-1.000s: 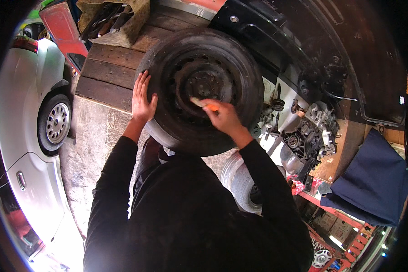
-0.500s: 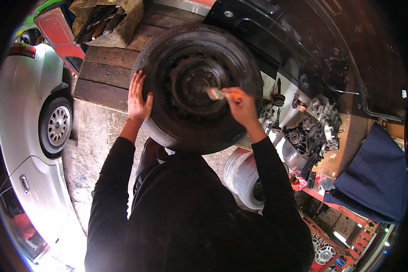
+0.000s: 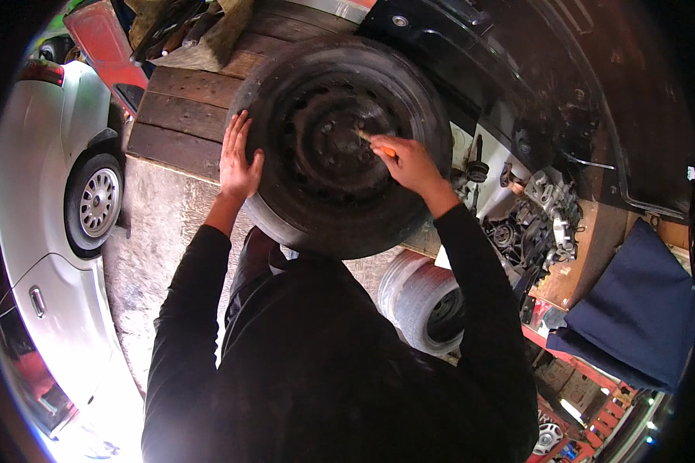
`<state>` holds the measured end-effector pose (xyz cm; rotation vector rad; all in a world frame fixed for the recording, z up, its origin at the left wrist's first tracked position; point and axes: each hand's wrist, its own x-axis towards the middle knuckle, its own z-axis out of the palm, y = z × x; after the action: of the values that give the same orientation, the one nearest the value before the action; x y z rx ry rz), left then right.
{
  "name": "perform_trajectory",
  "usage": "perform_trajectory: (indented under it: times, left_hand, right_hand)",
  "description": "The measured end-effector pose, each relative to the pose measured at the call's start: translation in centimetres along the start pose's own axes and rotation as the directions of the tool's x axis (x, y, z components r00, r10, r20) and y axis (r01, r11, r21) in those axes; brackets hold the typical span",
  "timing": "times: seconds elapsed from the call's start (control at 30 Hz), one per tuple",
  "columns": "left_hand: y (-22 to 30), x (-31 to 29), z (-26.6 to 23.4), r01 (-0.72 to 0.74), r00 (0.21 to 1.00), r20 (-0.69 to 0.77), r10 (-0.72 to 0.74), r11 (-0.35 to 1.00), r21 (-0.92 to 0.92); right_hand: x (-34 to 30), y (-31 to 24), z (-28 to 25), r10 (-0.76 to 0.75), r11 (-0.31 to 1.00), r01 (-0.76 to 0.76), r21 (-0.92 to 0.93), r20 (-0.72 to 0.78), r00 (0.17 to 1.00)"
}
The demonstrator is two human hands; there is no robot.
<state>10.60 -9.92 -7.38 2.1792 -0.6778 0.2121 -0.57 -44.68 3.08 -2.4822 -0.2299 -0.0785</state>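
Note:
A car wheel lies in front of me, its black tyre (image 3: pixel 309 224) around a dark, dirty steel rim (image 3: pixel 310 147). It overlaps the edge of a plank bench (image 3: pixel 179 116). My left hand (image 3: pixel 241 162) rests on the tyre's left side, fingers stretched out and nothing in it. In my right hand (image 3: pixel 411 163) is a small brush (image 3: pixel 364 135) with an orange handle, the fingers closed round it. The brush's tip is over the rim, a little right of the hub. My hand hides part of the handle.
A silver car (image 3: pixel 46 170) stands at the left. Two tyres (image 3: pixel 425 305) lie below the bench. Greasy engine parts (image 3: pixel 537 216) crowd the right, beside a dark blue cloth (image 3: pixel 633 309). A large black panel (image 3: pixel 517 77) fills the far right. A worn sack (image 3: pixel 220 38) holds tools.
My right hand has moved the brush up a little across the rim, away from me. My left hand keeps its place on the tyre. The whole view has shifted slightly.

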Motion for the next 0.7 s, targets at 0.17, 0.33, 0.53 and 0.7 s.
perform_trajectory:
  times: [0.17,0.33,0.53,0.7]
  left_hand:
    - [0.0,0.0,0.1,0.009,1.000,0.002,-0.009,1.000,0.013]
    - [0.2,0.0,0.0,0.010,1.000,0.006,-0.010,1.000,0.002]
    - [0.1,0.2,-0.1,-0.002,1.000,-0.007,0.002,1.000,-0.007]
    - [0.0,0.1,0.1,-0.004,1.000,-0.006,0.004,1.000,0.004]
  right_hand:
    - [-2.0,-2.3,1.0,0.171,0.979,-0.198,-0.052,-0.326,0.930]
    - [-1.8,-4.2,6.0,0.347,0.918,-0.397,0.000,-0.487,0.802]
    - [-2.9,-5.1,4.2,0.474,0.877,-0.442,0.188,-0.491,0.731]
    - [-4.3,-4.5,4.1,0.407,0.908,-0.323,0.268,-0.373,0.834]
